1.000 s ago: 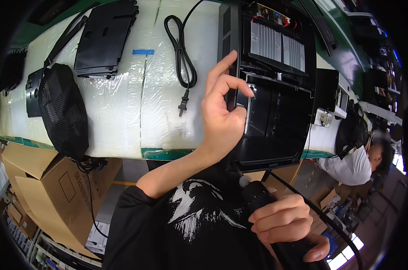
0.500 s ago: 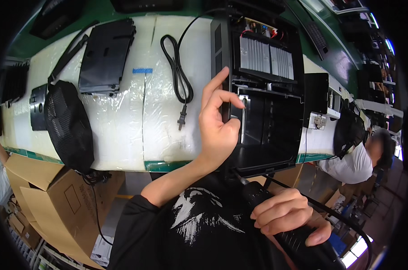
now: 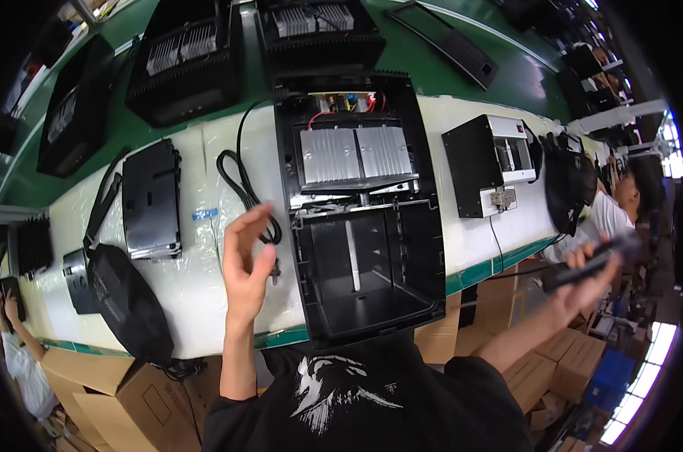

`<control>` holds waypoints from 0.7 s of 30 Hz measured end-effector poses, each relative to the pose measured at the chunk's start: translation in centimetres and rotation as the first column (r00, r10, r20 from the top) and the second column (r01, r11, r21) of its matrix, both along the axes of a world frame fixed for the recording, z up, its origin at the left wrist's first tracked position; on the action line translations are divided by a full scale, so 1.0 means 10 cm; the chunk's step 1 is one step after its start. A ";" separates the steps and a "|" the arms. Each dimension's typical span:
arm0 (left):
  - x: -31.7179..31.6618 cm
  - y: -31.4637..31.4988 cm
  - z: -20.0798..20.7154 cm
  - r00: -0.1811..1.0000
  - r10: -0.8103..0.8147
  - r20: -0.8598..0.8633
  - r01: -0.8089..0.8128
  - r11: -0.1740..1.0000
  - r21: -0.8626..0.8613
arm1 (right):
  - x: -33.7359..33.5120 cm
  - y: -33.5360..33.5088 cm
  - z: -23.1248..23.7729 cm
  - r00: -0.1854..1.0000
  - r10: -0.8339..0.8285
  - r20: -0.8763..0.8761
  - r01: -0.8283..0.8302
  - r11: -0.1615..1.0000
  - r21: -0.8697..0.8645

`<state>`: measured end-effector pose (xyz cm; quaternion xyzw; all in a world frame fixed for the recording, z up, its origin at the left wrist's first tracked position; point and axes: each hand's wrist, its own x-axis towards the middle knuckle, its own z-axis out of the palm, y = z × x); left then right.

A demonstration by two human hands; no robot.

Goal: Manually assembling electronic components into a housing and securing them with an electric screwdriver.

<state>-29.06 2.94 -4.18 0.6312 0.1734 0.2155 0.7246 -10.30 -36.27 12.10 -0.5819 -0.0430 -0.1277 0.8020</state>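
A large open black casing (image 3: 426, 256) stands before me on a white padded work surface (image 3: 206, 301). Its upper half holds two ribbed silver metal blocks (image 3: 330, 157) with wires and a small circuit board behind them; its lower half is a hollow bay. My left hand (image 3: 243, 275) is open, fingers loosely curled, just left of the casing and beside a looped black power cord (image 3: 239, 139). Out to the far right, away from the casing, my right hand (image 3: 594, 282) grips a black electric screwdriver (image 3: 558, 279), blurred by motion.
Left lie a flat black panel (image 3: 152, 203) and a black bag (image 3: 127, 305). A black-and-white device (image 3: 466, 169) stands right. Similar black units (image 3: 179, 56) sit on the green surface behind. Cardboard boxes (image 3: 149, 399) are below the edge. A co-worker (image 3: 609, 218) is at the right.
My right hand has carried the screwdriver from the casing's near edge far out to the right. My left hand has moved off the casing to its left side. The view has shifted, showing more behind.
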 end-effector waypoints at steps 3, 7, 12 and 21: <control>0.11 0.00 -0.07 0.932 0.243 -0.270 -0.049 0.819 0.571 | 0.44 -0.24 -0.87 0.883 -0.421 -0.208 0.356 0.889 -0.289; 0.18 -0.03 -0.23 0.882 0.287 -0.375 0.081 0.690 0.719 | 0.73 -0.35 -1.84 0.826 -0.465 -0.317 0.447 0.885 -0.134; 0.09 0.09 -0.14 0.930 -0.025 -0.366 0.080 0.987 0.137 | 0.69 -0.29 -2.41 0.788 -0.612 0.070 0.357 0.361 -0.861; 0.08 -0.08 0.30 0.887 -0.212 -0.410 0.306 0.935 0.178 | -0.42 0.45 -2.04 0.935 -0.224 0.276 0.351 0.450 -0.821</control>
